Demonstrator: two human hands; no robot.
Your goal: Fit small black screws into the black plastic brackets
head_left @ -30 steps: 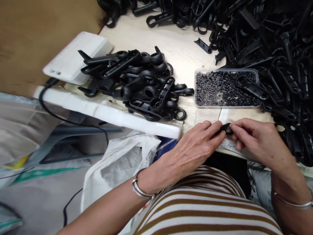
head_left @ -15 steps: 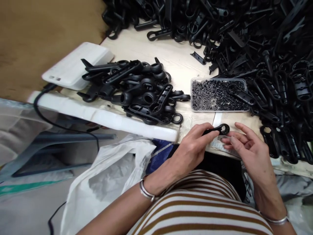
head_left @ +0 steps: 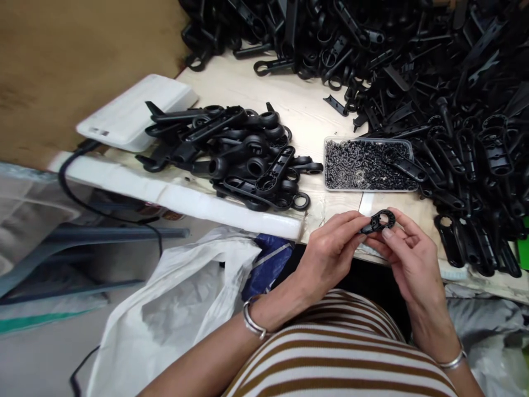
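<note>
A black plastic part with a ring-shaped end (head_left: 378, 221) is held between my two hands, just above the table's front edge. My left hand (head_left: 335, 242) pinches its arm, most of which the fingers hide. The fingers and thumb of my right hand (head_left: 409, 248) close on the ring end from the right. Beyond my hands lies a clear tray (head_left: 351, 165) full of tiny dark pieces, with one black part resting across its right side. Left of the tray is a heap of black parts (head_left: 248, 149) with round ends.
A large pile of black parts (head_left: 413, 66) covers the back and right of the table (head_left: 301, 99). At the left sit a white box (head_left: 136, 113) with a black cable and a white foam strip (head_left: 177, 198). A white bag (head_left: 177, 298) hangs below the front edge.
My right hand has moved left and closed on the ring end. The part has turned, so its ribbed inner side now shows. The view has shifted slightly.
</note>
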